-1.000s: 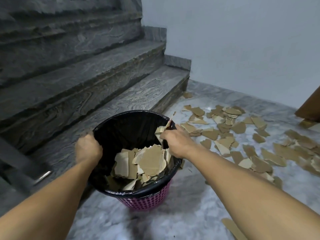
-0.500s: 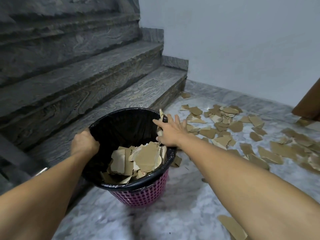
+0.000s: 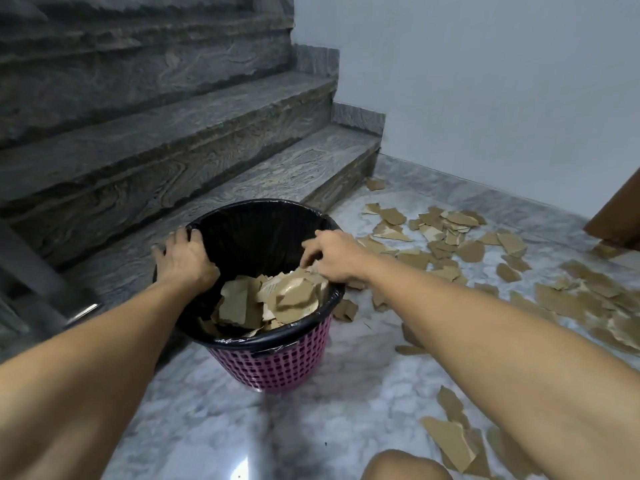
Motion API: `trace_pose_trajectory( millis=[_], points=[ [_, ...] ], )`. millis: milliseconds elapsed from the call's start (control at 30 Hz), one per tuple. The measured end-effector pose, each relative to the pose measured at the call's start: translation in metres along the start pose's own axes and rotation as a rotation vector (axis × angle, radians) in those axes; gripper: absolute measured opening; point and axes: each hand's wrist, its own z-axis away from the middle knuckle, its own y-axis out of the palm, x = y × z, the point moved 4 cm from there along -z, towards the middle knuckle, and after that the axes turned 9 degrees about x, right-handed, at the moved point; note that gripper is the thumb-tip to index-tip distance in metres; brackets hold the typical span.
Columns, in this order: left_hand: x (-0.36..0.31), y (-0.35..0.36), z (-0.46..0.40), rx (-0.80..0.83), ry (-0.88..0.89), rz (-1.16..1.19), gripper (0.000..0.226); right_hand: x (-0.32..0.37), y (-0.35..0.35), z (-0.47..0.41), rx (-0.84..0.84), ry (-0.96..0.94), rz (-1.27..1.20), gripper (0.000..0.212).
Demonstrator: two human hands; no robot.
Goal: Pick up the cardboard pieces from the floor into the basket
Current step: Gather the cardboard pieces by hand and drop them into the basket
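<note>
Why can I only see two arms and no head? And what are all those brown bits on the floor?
The camera is worn on the person's head and looks down, so you see what they see: their own two arms. There is just one picture from now, taken from up there.

The left hand grips the rim of the basket, which is pink with a black bag inside. The right hand reaches over the other side of the rim, fingers bent down onto the cardboard pieces in the basket. I cannot tell if it is holding one.

The brown bits are torn cardboard pieces on the floor, spread over the grey marble floor to the right. They are being collected into the basket. Dark stone stairs go up on the left.
</note>
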Motion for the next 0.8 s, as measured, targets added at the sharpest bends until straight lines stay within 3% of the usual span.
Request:
trace_pose_trajectory(
  millis=[100,233,333,433,667,800],
  points=[
    [-0.04,-0.011,0.001,-0.085,0.14,0.055,0.058,-0.013,-0.029,0.021,-0.114,0.063,-0.223,0.046],
    [-0.119,-0.026,0.009,-0.15,0.36,0.186,0.038,-0.071,-0.061,0.044,-0.291,0.22,-0.254,0.042],
    [-0.188,-0.023,0.021,-0.146,0.529,0.173,0.024,-0.137,-0.061,0.077,-0.191,0.358,-0.247,0.032],
    [-0.254,-0.01,0.035,-0.122,0.69,0.142,0.031,-0.202,-0.045,0.123,-0.097,0.491,-0.257,0.022],
    [-0.362,0.074,0.063,0.268,0.783,0.045,0.053,-0.329,0.01,0.22,-0.059,0.767,-0.33,0.024],
    [-0.393,0.145,0.093,0.548,0.813,-0.115,0.083,-0.376,0.051,0.272,0.027,0.908,-0.423,0.021]
  ],
)
